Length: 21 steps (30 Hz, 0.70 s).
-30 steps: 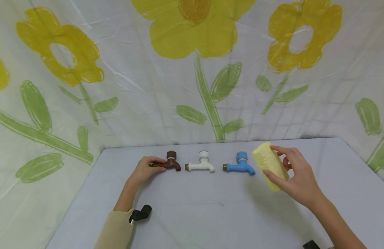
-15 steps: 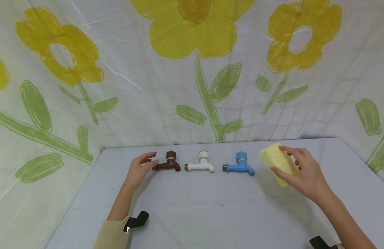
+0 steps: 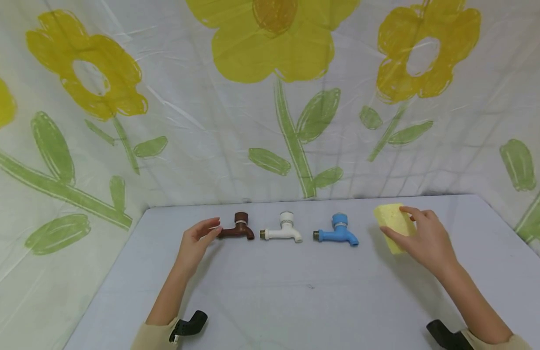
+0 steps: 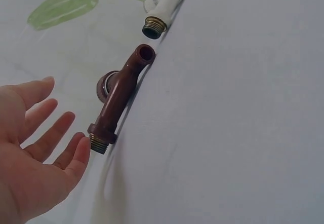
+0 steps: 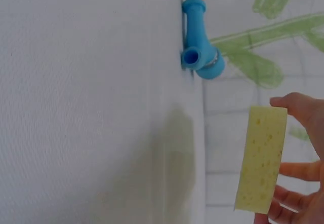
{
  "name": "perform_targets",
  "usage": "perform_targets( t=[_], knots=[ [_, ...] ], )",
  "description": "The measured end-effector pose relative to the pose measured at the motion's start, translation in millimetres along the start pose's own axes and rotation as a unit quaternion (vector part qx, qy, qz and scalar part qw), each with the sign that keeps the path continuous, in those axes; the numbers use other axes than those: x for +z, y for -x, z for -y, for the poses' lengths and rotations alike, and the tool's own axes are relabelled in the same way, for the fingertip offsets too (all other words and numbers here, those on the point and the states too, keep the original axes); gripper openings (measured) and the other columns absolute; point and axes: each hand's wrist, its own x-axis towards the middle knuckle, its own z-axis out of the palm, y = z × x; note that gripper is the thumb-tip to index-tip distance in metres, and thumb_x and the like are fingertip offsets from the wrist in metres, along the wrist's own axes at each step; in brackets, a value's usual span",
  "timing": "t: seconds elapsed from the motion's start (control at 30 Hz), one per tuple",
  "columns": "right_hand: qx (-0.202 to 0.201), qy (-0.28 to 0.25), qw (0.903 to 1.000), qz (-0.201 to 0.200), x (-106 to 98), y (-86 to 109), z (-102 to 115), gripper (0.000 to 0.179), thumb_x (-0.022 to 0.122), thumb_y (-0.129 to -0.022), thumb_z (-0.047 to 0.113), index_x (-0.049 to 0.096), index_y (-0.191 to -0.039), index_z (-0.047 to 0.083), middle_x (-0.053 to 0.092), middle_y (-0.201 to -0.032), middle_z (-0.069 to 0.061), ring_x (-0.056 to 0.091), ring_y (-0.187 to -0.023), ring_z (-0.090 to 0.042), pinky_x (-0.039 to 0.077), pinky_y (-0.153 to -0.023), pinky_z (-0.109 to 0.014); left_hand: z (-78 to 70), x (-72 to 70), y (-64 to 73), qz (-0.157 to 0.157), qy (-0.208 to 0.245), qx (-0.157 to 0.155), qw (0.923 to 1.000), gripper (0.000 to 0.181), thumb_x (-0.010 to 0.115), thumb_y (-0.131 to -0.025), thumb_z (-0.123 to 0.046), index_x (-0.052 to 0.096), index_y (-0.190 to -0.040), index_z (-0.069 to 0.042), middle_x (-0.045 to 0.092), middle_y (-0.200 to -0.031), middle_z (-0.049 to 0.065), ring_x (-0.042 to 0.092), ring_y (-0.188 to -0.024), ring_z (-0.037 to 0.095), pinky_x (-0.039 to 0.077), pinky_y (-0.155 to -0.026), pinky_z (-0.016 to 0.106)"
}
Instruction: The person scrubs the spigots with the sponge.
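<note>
Three taps lie in a row on the table: a brown tap (image 3: 237, 228), a white tap (image 3: 284, 229) and a blue tap (image 3: 337, 232). By the brown tap's threaded end is my left hand (image 3: 195, 245), fingers loosely bent and holding nothing. In the left wrist view its little finger comes close to the brass thread (image 4: 99, 144); whether they touch I cannot tell. My right hand (image 3: 429, 243) pinches a yellow sponge (image 3: 393, 226) between thumb and fingers, to the right of the blue tap. The right wrist view shows the sponge (image 5: 261, 158) held above the table, its shadow apart from it.
A pale cloth covers the table (image 3: 305, 301). Right behind it hangs a white sheet (image 3: 200, 160) printed with yellow flowers. Black camera mounts are on the left wrist (image 3: 189, 324) and right wrist (image 3: 447, 335).
My left hand has let go of the brown tap's threaded end, and its fingers have opened beside it. The right hand has carried the sponge further right, away from the blue tap, and turned it slightly.
</note>
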Motion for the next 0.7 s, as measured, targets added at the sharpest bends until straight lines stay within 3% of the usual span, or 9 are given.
perform_targets(
  t=[0.13, 0.43, 0.7],
  knots=[
    [0.018, 0.012, 0.9996, 0.021, 5.3, -5.9, -6.1, 0.083, 0.078, -0.093, 0.051, 0.054, -0.142, -0.011, 0.052, -0.126, -0.042, 0.057, -0.104, -0.051, 0.051, -0.069, -0.051, 2.9, 1.5, 4.7, -0.003, 0.015, -0.003, 0.9999, 0.041, 0.065, -0.107, -0.013, 0.06, -0.143, 0.005, 0.062, -0.145, 0.021, 0.062, -0.108, -0.005, 0.054, -0.092, 0.014],
    [0.036, 0.033, 0.9968, 0.063, 17.9, -16.0, -17.4, 0.087, 0.075, -0.094, 0.055, 0.052, -0.14, -0.015, 0.05, -0.126, -0.046, 0.059, -0.103, -0.053, 0.051, -0.069, -0.048, -4.9, 6.3, 13.9, 0.002, 0.023, -0.01, 0.9997, 0.04, 0.064, -0.107, -0.013, 0.061, -0.142, 0.005, 0.063, -0.144, 0.021, 0.063, -0.106, -0.003, 0.054, -0.092, 0.015],
    [0.035, 0.051, 0.9935, 0.095, 19.9, -19.2, -21.6, 0.087, 0.07, -0.097, 0.055, 0.053, -0.139, -0.019, 0.054, -0.127, -0.048, 0.056, -0.113, -0.057, 0.053, -0.082, -0.062, 1.7, 5.8, 20.9, 0.016, 0.003, 0.005, 0.9998, 0.037, 0.066, -0.105, -0.012, 0.064, -0.14, 0.003, 0.064, -0.14, 0.022, 0.063, -0.106, 0.0, 0.058, -0.09, 0.021]
  ],
)
